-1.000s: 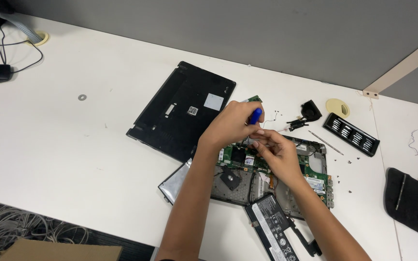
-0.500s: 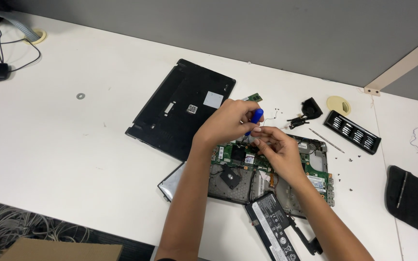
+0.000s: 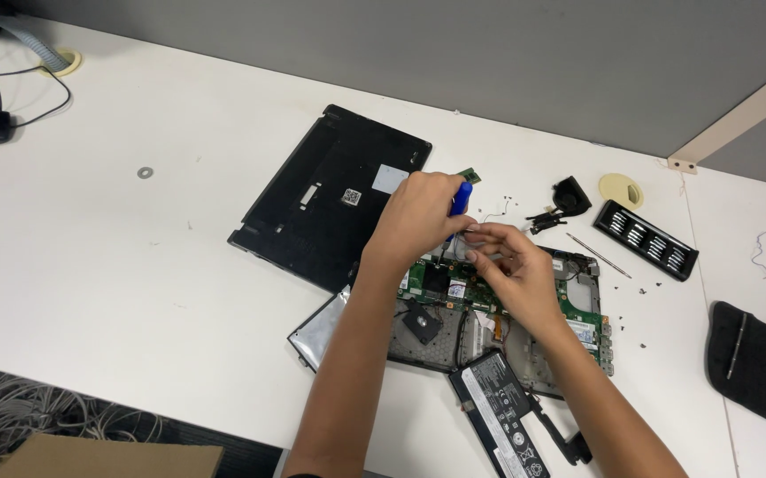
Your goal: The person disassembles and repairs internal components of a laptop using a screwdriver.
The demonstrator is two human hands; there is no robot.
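Blue screwdriver handle [image 3: 461, 198] peeks from our closed left hand [image 3: 418, 217]; our right hand [image 3: 511, 270] pinches its thin shaft, tip hidden, above the opened laptop [image 3: 489, 314].

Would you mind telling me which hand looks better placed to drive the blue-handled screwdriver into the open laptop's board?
Left, probably. The left hand already grips the blue-handled screwdriver above the green board, while the right hand only pinches near its shaft.

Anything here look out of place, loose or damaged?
Yes: tiny screws lie scattered loose on the white table right of the opened laptop, and its battery sits askew, half out of the chassis.
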